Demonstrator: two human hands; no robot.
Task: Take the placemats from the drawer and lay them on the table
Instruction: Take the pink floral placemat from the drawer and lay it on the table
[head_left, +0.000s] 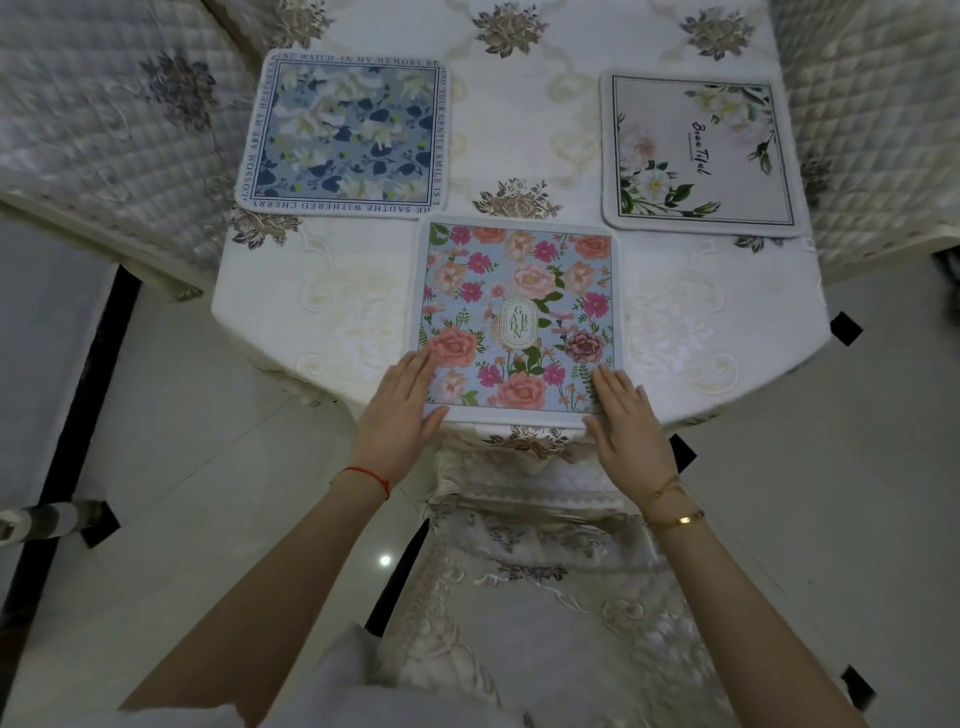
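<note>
Three square placemats lie flat on the white embroidered tablecloth (353, 291). A blue floral placemat (343, 136) sits at the far left, a pale placemat with white flowers (701, 150) at the far right. A pink-flowered placemat marked "Garden" (519, 312) lies at the table's near edge. My left hand (402, 415) rests flat on its near left corner, fingers together. My right hand (626, 415) rests flat on its near right corner. Neither hand grips the mat. No drawer is in view.
A chair with a lace-trimmed cover (540, 561) stands tucked under the table's near edge, between my arms. Quilted chair covers flank the table at the left (104, 135) and right (883, 145). A glossy white tiled floor (218, 467) surrounds it.
</note>
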